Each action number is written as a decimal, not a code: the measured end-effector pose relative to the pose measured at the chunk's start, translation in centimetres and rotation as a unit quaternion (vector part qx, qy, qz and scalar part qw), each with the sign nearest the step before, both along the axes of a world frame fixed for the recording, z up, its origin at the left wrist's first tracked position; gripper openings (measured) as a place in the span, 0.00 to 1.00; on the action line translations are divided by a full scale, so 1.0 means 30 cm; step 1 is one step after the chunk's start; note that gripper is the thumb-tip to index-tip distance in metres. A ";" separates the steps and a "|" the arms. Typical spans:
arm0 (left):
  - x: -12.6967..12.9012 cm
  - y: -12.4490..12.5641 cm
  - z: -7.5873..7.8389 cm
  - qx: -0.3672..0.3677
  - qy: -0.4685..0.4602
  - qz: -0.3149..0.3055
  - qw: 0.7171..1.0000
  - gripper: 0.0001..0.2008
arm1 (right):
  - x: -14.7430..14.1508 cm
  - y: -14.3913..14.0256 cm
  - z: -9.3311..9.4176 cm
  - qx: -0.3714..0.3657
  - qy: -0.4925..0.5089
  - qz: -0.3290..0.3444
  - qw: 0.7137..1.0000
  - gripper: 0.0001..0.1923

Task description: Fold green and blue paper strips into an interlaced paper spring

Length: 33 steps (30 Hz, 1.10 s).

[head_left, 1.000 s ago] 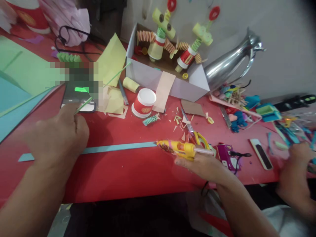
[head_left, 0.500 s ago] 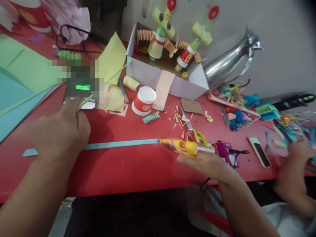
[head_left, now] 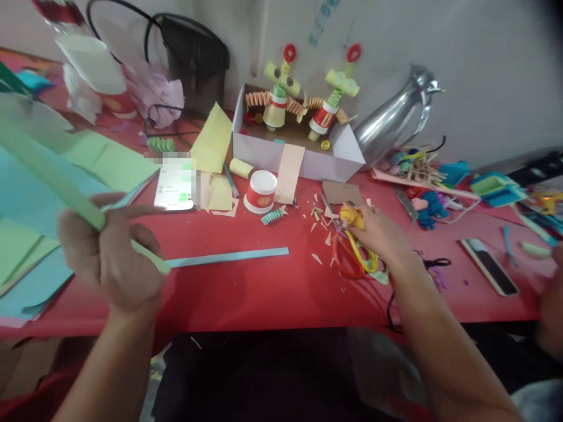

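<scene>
My left hand (head_left: 112, 258) is raised above the red table (head_left: 264, 293) and grips a long green paper strip (head_left: 53, 184) that runs up to the left. A blue paper strip (head_left: 229, 257) lies flat on the table to its right. My right hand (head_left: 378, 234) holds the yellow glue gun (head_left: 350, 217) over a pair of scissors with yellow and orange handles (head_left: 354, 261), among paper scraps.
A phone (head_left: 173, 190), a red and white paper cup (head_left: 260, 192) and a white box with paper-cup figures (head_left: 299, 158) stand behind. A metal jug (head_left: 391, 120) and craft clutter lie to the right. Green and blue sheets (head_left: 39, 193) cover the left. Another person's hand (head_left: 555, 293) is at the right edge.
My left hand lifted off the blue strip and now holds the green strip in the air. My right hand moved the glue gun back over the scissors. The view tilted up.
</scene>
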<state>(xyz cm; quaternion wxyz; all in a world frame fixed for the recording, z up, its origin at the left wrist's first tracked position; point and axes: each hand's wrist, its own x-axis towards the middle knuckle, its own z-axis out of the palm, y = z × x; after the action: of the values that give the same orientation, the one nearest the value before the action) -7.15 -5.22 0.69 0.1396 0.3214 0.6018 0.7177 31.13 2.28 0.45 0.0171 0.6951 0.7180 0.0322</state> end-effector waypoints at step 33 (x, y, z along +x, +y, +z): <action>0.203 -0.039 -0.096 -0.302 0.495 -0.314 0.752 0.10 | -0.370 -0.011 0.046 -0.075 0.742 0.112 0.657 0.12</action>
<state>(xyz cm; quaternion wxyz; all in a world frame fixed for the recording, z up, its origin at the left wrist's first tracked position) -1.06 -6.38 -2.20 0.1292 0.7439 0.6371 0.1552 20.02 1.95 1.82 -0.4732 0.3987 0.5647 -0.5461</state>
